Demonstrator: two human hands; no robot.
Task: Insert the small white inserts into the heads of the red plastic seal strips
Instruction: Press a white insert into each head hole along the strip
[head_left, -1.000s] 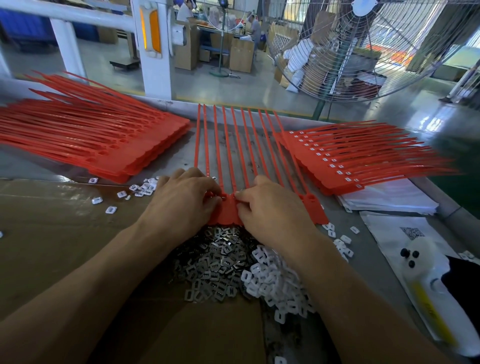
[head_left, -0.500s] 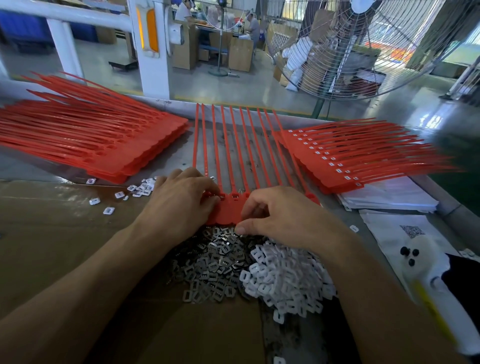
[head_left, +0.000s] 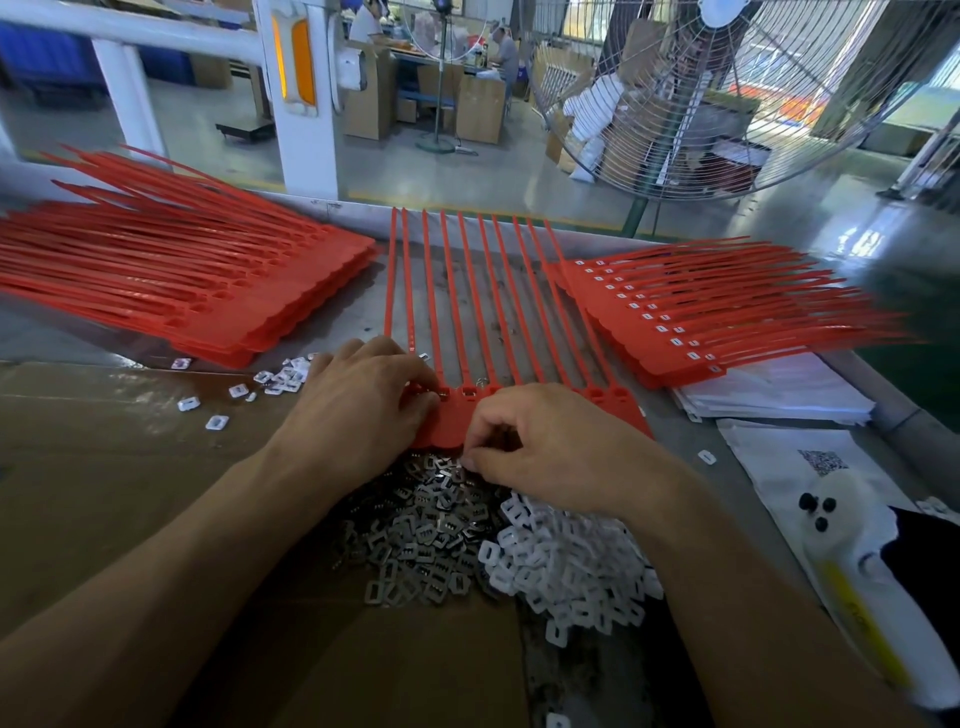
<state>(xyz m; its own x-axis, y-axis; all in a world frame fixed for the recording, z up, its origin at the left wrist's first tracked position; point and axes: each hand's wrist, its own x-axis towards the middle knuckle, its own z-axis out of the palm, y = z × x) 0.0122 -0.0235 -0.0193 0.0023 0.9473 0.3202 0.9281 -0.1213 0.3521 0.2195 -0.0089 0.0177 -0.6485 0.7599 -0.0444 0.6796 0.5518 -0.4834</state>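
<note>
While the left hand presses the centre strips at their heads and the right hand pinches in the metal clips, most heads look unfilled; fitted strips lie right, the blank stack left, inserts nearby.

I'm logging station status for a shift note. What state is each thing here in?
Left hand: presses the strip heads.
Right hand: fingers curled over the metal clip pile.
Middle seal strips: flat, fanned out.
Right stack: white inserts fitted.
Left stack: heads look empty.
</note>
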